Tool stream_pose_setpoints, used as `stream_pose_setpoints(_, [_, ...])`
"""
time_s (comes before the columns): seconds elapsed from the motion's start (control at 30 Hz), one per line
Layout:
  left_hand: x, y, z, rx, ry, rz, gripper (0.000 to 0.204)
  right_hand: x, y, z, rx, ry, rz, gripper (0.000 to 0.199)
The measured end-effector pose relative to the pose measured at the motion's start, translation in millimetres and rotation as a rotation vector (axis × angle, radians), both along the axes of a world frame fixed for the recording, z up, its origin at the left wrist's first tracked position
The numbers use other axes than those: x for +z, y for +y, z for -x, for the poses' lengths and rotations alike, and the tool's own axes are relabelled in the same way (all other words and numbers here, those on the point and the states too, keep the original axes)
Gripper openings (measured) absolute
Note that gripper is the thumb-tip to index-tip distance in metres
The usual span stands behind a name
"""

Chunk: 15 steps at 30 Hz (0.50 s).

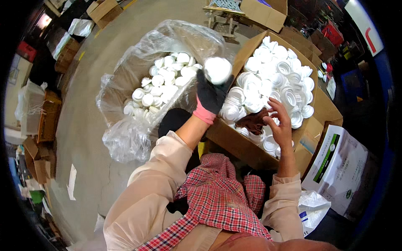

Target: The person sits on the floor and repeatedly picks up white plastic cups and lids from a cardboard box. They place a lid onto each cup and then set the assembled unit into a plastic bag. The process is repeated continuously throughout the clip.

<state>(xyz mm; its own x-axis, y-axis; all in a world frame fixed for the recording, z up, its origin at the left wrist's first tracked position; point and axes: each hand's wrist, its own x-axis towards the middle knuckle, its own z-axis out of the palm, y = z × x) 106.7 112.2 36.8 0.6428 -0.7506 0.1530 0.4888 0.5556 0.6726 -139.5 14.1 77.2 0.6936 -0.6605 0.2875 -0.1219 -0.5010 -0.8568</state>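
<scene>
My left hand wears a black glove with a pink cuff. Its fingers hold up a round white plastic lid, smeared by motion, between the bag and the carton. Over the near part of the carton, my bare right hand has curled fingers, with a crumpled dark brown cloth at the thumb and fingertips. Heaped white lids fill the cardboard carton on the right. More white lids lie inside a clear plastic bag on the left.
A white printed box stands to the right of the carton, with a crumpled white bag below it. Brown cartons and a small stool stand farther back. A paper strip lies on the grey floor at left.
</scene>
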Motion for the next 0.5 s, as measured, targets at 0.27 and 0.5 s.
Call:
stream_pose_setpoints(0.27, [-22,-5,20,-0.438,0.424,-0.125,0.041,25,4,40,-0.037,0.092,0.092,0.03])
stream_pose_setpoints(0.5, [-22,-9,47,-0.594,0.047,-0.36,0.044,43,-31,192,-0.453,0.315,0.053,0.027])
